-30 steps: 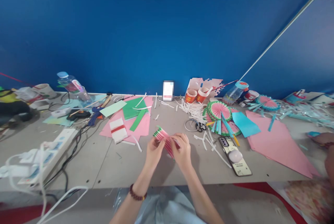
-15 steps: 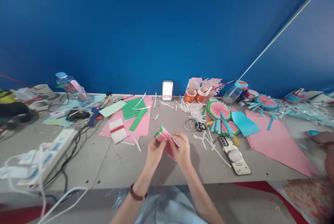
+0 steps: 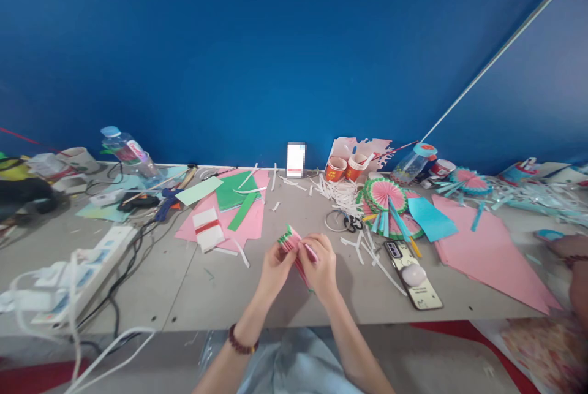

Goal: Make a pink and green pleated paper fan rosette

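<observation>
A pleated strip of pink paper with green edges [image 3: 289, 241] is gripped between my two hands above the front of the table. My left hand [image 3: 277, 266] pinches it from the left side. From the right, my right hand [image 3: 320, 261] presses its fingers and thumb onto the folds. The lower end of the folded paper shows below the hands, and part of it is hidden by the fingers. Right of my hands lies a finished-looking round paper fan in pink and green [image 3: 384, 195], with blue strips hanging from it.
Pink sheets [image 3: 489, 247], a blue sheet [image 3: 432, 218] and a phone [image 3: 413, 274] lie on the right. Scissors [image 3: 353, 223] rest among white paper scraps. Green paper [image 3: 236, 192] and a power strip [image 3: 92, 271] are on the left. At far right is another person's hand [image 3: 558, 247].
My hands have shifted slightly, and the pleated paper is a little lower. More of its green lower end now shows beneath my right hand.
</observation>
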`<state>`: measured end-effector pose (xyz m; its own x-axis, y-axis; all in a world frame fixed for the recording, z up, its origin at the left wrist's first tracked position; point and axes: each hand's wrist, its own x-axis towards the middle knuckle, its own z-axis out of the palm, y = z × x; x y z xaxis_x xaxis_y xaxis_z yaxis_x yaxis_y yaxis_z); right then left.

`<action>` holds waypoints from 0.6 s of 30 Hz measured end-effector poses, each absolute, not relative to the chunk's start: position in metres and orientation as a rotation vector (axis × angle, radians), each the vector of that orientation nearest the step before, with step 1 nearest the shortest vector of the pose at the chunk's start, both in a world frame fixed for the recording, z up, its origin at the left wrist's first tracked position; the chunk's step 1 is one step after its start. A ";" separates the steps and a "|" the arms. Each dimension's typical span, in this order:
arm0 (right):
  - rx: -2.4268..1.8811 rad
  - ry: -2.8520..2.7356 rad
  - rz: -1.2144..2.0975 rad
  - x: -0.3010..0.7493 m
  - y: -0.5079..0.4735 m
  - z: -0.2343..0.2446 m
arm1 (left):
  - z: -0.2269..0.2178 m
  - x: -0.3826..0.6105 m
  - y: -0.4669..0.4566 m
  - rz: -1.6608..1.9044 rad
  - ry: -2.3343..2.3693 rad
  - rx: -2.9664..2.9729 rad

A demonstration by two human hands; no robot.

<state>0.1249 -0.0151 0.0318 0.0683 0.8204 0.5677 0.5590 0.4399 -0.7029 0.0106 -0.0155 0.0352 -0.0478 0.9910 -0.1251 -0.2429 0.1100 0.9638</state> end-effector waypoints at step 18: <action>-1.197 -1.594 0.341 0.126 -0.015 0.033 | 0.029 0.010 -0.019 1.271 1.035 0.900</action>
<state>0.1260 -0.0146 0.0326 0.0671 0.8217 0.5659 0.5181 0.4560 -0.7236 0.0100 -0.0187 0.0288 0.0051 0.9944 -0.1057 -0.3046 0.1022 0.9470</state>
